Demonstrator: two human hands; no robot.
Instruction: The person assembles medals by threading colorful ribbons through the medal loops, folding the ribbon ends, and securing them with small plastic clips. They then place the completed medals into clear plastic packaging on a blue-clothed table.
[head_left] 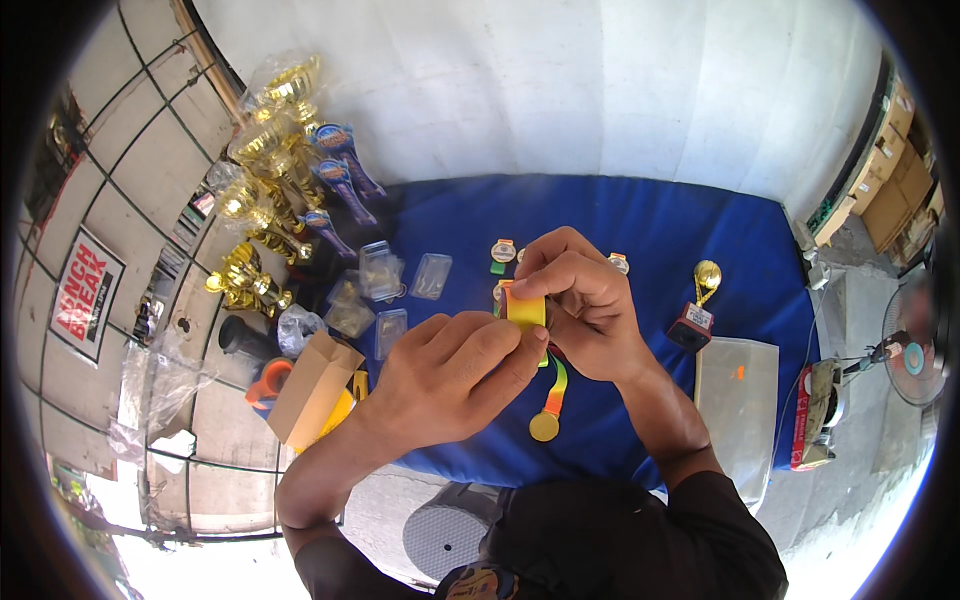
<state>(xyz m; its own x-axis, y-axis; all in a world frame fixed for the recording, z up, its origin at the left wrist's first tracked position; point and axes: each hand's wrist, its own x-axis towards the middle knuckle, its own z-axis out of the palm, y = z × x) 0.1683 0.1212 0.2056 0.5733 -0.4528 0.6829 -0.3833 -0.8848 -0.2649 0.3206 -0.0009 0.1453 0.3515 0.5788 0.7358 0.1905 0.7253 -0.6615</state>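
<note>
Both hands meet over the middle of the table at a yellow and orange ribbon [526,311]. My right hand [592,310] pinches its upper part between thumb and fingers. From the other side, my left hand [455,372] has its fingers closed on the lower part. Below the hands, a green-to-orange ribbon end [557,385] leads down to a round gold medal [544,427]. More medals with printed faces lie just beyond my hands, one medal [503,251] with a green ribbon piece and another medal [619,263] partly behind my right hand.
A blue cloth [640,215] covers the table. Gold trophies [270,140] crowd the left side, near clear plastic cases [380,272] and a cardboard box [315,390]. At right are a small trophy [692,325], a pale plastic-covered box [738,400] and a fan [912,340].
</note>
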